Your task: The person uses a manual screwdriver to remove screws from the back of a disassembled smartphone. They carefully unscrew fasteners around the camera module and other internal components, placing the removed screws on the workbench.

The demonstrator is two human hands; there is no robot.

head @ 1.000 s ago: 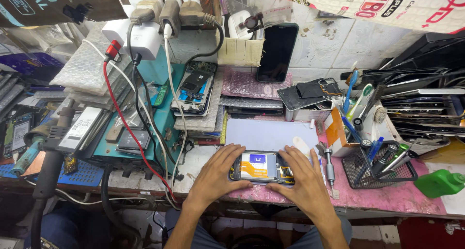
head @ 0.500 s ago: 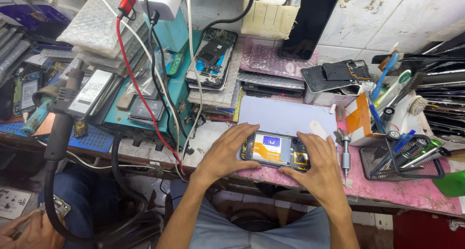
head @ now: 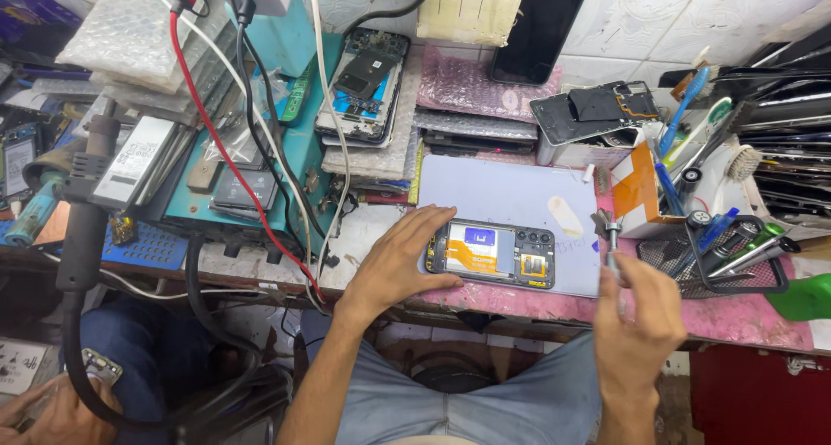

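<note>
A: Left hand (head: 400, 267)?
B: Fingers spread, pinning the opened phone (head: 490, 254) by its left end. Phone lies flat on the pale mat (head: 511, 194), bench (head: 736, 319) front.
A: Right hand (head: 639, 324)?
B: Closed round a screwdriver (head: 611, 241), held upright just right of the phone.

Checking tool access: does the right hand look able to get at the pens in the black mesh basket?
Probably yes. The right hand, gripping a screwdriver, sits just left of the mesh basket, whose top is open, with nothing between them.
</note>
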